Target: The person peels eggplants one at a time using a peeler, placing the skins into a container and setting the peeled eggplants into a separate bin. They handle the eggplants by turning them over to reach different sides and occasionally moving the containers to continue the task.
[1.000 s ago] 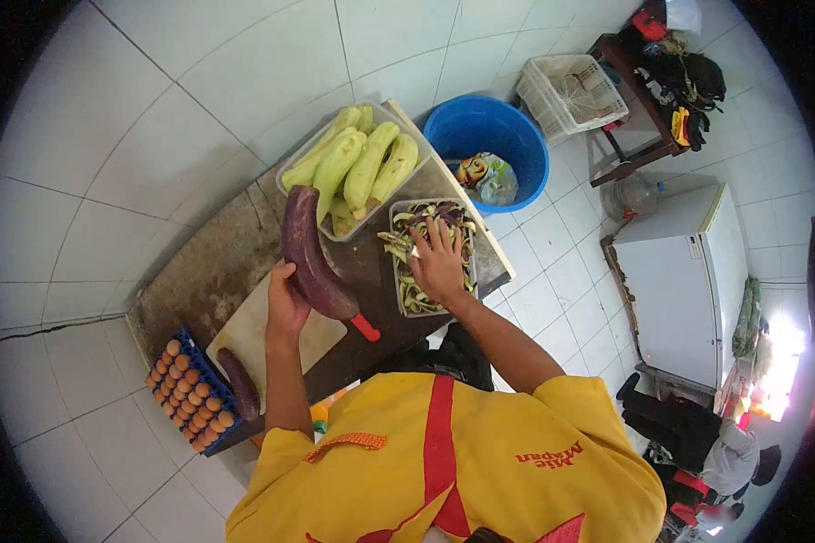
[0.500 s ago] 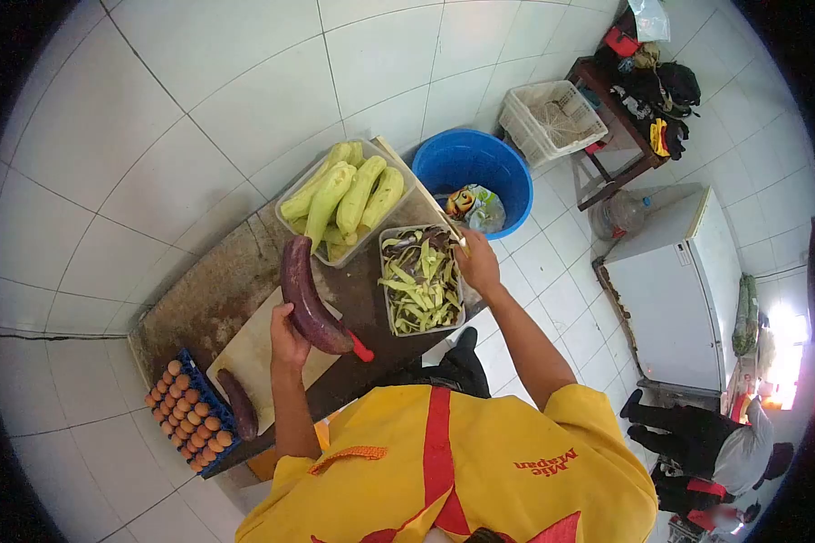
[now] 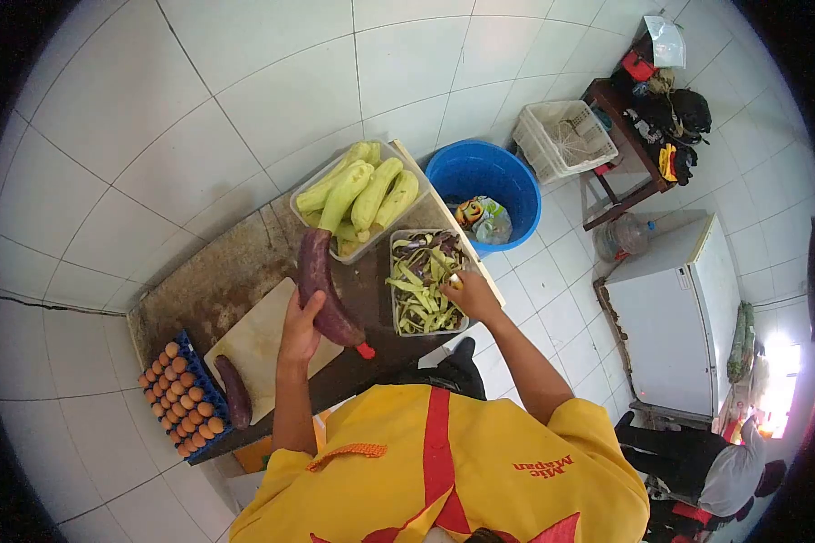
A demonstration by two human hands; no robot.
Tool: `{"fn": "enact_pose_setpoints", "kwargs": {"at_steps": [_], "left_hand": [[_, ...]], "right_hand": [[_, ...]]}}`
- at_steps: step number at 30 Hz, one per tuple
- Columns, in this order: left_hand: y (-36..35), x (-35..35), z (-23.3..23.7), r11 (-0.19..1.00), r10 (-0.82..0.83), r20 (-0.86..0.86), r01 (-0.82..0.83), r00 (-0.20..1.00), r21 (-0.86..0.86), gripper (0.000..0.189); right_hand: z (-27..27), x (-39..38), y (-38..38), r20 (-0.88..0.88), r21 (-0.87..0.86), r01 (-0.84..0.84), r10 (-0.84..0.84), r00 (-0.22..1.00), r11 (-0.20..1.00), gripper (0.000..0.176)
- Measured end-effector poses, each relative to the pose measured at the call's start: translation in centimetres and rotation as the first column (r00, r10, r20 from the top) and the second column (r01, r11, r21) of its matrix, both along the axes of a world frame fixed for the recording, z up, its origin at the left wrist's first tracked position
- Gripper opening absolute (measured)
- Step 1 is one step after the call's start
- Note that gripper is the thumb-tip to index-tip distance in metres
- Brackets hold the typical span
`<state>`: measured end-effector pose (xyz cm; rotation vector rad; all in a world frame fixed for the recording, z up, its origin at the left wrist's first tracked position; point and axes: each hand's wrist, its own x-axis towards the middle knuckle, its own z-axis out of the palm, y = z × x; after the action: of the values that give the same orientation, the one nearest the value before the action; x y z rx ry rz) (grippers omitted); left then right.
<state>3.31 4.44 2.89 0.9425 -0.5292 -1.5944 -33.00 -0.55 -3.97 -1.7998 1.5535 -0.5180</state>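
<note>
My left hand (image 3: 301,328) is closed around the lower part of a long purple eggplant (image 3: 321,281), holding it over the table. The eggplant's far end overlaps the pale peeled eggplants (image 3: 371,201) piled in a clear plastic tub. Over a second clear container (image 3: 430,332) of green and purple peelings (image 3: 417,290), my right hand (image 3: 469,294) is closed on a small slim tool (image 3: 453,281) whose kind I cannot make out. A red handle (image 3: 365,351) pokes out beyond the eggplant's near end. Another unpeeled eggplant (image 3: 234,391) lies on the white cutting board (image 3: 267,348).
A blue tray of brown eggs (image 3: 183,398) sits at the table's left end. Beyond the right edge stand a blue bin (image 3: 484,181) with plastic bags inside, a white crate (image 3: 561,140) and a white chest freezer (image 3: 661,312). Another person (image 3: 688,457) is at the far right.
My right hand has come down and left, from the peelings container's right edge to over the peelings. The held eggplant stays in my left hand. The whole view has shifted slightly.
</note>
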Motion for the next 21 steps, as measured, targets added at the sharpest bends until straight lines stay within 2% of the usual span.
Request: {"fn": "enact_pose_setpoints", "kwargs": {"at_steps": [2, 3, 5, 6, 7, 8, 9, 12, 13, 15, 16, 17, 18, 19, 20, 21], "left_hand": [[-0.4, -1.6, 1.2, 0.996, -0.031, 0.209, 0.047, 0.977, -0.073, 0.070], [-0.6, -2.6, 1.6, 0.991, -0.041, 0.312, 0.078, 0.949, -0.105, 0.075], [-1.0, -4.5, 2.0, 0.927, -0.098, 0.485, 0.257, 0.869, -0.273, 0.080], [-1.3, -5.6, 2.3, 0.870, -0.110, 0.567, 0.355, 0.816, -0.342, 0.082], [-1.5, -6.9, 3.4, 0.800, -0.075, 0.702, 0.464, 0.708, -0.382, 0.083], [-1.6, -8.1, 4.6, 0.719, -0.014, 0.812, 0.570, 0.584, -0.397, 0.084], [-1.6, -9.1, 5.6, 0.634, 0.069, 0.891, 0.669, 0.449, -0.387, 0.085], [-1.7, -10.8, 6.4, 0.549, 0.082, 0.949, 0.781, 0.303, -0.297, 0.082], [-1.7, -10.7, 7.5, 0.528, -0.050, 0.929, 0.800, 0.366, -0.287, 0.084], [-1.3, -10.9, 6.9, 0.571, -0.178, 0.782, 0.710, 0.598, -0.412, 0.079], [-1.2, -11.3, 5.9, 0.657, -0.303, 0.632, 0.637, 0.713, -0.403, 0.077], [-1.1, -11.7, 4.8, 0.744, -0.380, 0.439, 0.551, 0.815, -0.379, 0.076], [-1.3, -12.8, 2.8, 0.851, -0.442, 0.150, 0.466, 0.884, -0.243, 0.075], [-1.3, -13.5, 2.2, 0.910, -0.415, -0.152, 0.409, 0.897, -0.068, 0.076], [-1.6, -13.5, 1.6, 0.903, -0.421, -0.200, 0.430, 0.885, 0.003, 0.074], [-2.2, -13.6, 1.8, 0.890, -0.422, -0.249, 0.451, 0.871, 0.071, 0.073]], "right_hand": [[3.0, 1.2, 0.9, 0.186, 0.047, 0.125, -0.132, 0.974, 0.991, 0.049], [5.2, 1.8, 1.3, 0.313, 0.276, 0.112, -0.200, 0.928, 0.954, 0.052], [9.0, 2.6, 2.0, 0.485, 0.661, -0.020, -0.407, 0.774, 0.750, 0.061], [8.7, 2.5, 2.2, 0.663, 0.683, -0.256, -0.435, 0.609, 0.684, 0.064], [8.3, 2.4, 2.5, 0.781, 0.625, -0.485, -0.481, 0.399, 0.612, 0.066], [8.0, 2.3, 2.6, 0.826, 0.490, -0.683, -0.538, 0.167, 0.541, 0.068], [9.9, 3.4, 3.0, 0.705, 0.695, -0.473, -0.640, 0.304, 0.541, 0.068], [11.8, 4.8, 4.4, 0.708, 0.706, -0.254, -0.671, 0.220, 0.661, 0.061], [10.4, 4.2, 4.3, 0.754, 0.657, -0.247, -0.624, 0.207, 0.712, 0.051], [9.8, 3.4, 4.8, 0.744, 0.668, -0.168, -0.647, 0.166, 0.725, 0.048], [10.8, 3.5, 5.1, 0.738, 0.675, -0.132, -0.659, 0.147, 0.726, 0.047], [11.9, 4.2, 5.5, 0.764, 0.626, -0.002, -0.613, 0.202, 0.779, 0.050], [12.6, 4.7, 5.7, 0.732, 0.558, 0.109, -0.550, 0.402, 0.823, 0.053], [13.2, 5.1, 5.8, 0.650, 0.464, 0.198, -0.484, 0.585, 0.863, 0.056], [13.3, 5.5, 5.9, 0.523, 0.349, 0.261, -0.418, 0.742, 0.900, 0.059], [12.8, 6.2, 6.0, 0.480, -0.002, 0.244, -0.213, 0.851, 0.970, 0.067]]}}
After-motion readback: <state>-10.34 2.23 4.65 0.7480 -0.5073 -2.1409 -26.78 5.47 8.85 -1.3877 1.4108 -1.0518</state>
